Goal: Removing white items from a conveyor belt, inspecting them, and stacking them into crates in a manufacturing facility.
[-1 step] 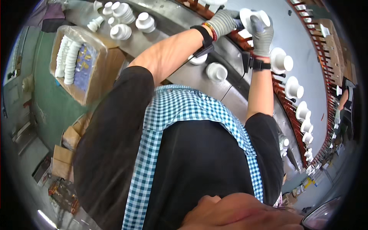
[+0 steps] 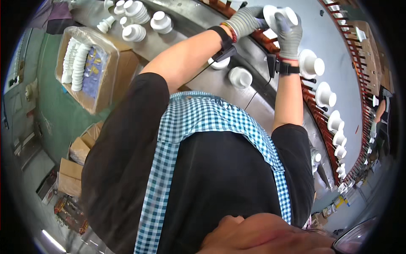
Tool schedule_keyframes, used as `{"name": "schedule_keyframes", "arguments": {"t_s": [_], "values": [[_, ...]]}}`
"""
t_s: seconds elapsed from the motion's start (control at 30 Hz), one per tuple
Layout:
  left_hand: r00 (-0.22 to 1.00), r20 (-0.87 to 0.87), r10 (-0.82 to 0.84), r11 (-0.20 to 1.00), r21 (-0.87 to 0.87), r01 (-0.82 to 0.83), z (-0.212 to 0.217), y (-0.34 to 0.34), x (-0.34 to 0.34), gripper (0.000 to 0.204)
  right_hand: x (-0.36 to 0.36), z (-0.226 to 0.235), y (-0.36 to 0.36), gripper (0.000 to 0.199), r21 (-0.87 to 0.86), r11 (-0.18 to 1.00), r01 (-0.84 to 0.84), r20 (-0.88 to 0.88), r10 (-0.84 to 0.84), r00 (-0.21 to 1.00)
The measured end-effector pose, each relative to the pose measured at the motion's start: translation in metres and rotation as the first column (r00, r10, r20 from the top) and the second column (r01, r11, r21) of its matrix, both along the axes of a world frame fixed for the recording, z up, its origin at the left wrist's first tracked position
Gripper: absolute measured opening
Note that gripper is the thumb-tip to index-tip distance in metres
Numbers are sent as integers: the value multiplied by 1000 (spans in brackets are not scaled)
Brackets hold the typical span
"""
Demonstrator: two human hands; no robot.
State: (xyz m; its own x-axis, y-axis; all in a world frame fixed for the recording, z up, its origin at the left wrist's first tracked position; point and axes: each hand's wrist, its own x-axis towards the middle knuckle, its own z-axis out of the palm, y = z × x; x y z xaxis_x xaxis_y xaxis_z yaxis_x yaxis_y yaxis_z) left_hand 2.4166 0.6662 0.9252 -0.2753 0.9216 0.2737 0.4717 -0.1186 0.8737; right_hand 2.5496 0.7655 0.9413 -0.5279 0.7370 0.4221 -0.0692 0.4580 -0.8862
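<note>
In front of me, at the upper right, both gloved hands are at one white flanged piece point(image 2: 291, 16), a wide disc with a short round collar. My right hand point(image 2: 290, 40), in a grey striped glove, grips it from the near side, with the thumb pressed across its front. My left hand point(image 2: 246, 22), gloved the same way, has its fingers closed at the left edge of the disc; their tips are partly hidden. Below my right wrist, a similar white piece point(image 2: 311, 65) sits at the rail of red-brown pegs point(image 2: 315, 110).
Stacked white pieces point(image 2: 136, 12) stand on the metal table point(image 2: 186, 17) at the upper left. Another white part point(image 2: 240, 78) lies near my apron. A plastic-lined carton point(image 2: 120, 53) of white parts is at left. A second pegged rail point(image 2: 353, 55) curves along the right.
The whole view has shifted very slightly. My right thumb sits a little higher on the white flanged piece; both hands stay at it.
</note>
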Motion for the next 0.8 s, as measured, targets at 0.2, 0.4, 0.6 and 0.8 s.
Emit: {"name": "schedule_keyframes", "arguments": {"t_s": [0.2,0.4,0.6,0.8], "values": [[610,777,157,987,-96,-131,-54,-83,23,32,-10,19,-30,66,-256,964,-72,-123,41,992],[856,142,496,827,-376,-417,-137,-128,0,26,-25,23,-36,75,77,991,110,64,-115,991],[684,455,571,817,-231,-528,-125,-151,26,23,-39,38,-45,77,74,995,74,58,-78,995],[828,299,474,808,227,-544,-2,-49,26,23,-43,48,-28,81,9,993,118,82,-119,990]]}}
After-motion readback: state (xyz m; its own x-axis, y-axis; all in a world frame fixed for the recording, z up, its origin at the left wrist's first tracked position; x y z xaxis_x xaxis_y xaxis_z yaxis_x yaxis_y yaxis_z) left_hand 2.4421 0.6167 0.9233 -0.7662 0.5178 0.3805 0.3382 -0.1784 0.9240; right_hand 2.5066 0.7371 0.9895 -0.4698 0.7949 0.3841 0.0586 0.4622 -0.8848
